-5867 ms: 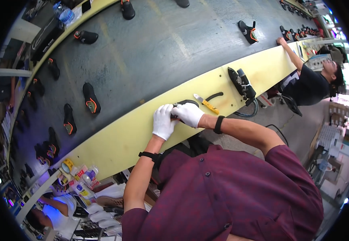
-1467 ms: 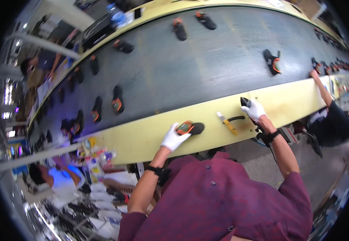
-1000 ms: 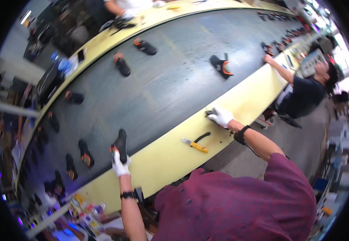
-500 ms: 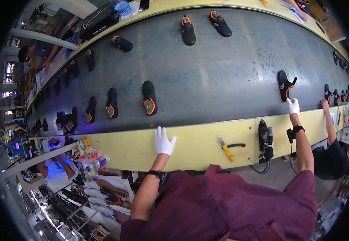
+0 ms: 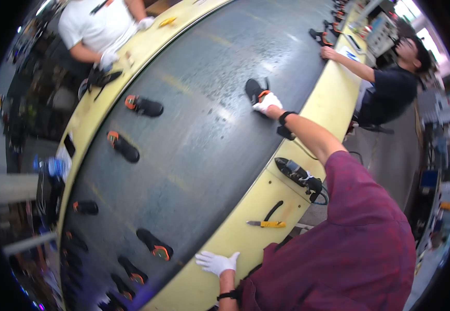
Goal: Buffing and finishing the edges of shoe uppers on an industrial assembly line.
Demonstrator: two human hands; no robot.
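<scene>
My right hand, in a white glove, grips the heel end of a black shoe with orange lining at its collar. The shoe lies on the grey conveyor belt, a strap sticking up from it. My left hand, also gloved, rests with fingers spread on the yellow ledge beside the belt. Nearest to it on the belt is another black shoe with orange and green at the opening. A yellow-handled utility knife and a curved black strip lie on the ledge between my hands.
A black clamp-like device with a hose sits on the ledge near my right forearm. More shoes lie along the belt. At right, a co-worker in dark clothes reaches to shoes; across the belt stands a person in white with gloved hands.
The view has turned toward the right, bringing the person in white and more of the right-hand co-worker into sight. My right hand has closed around the shoe's heel; my left stays on the ledge.
</scene>
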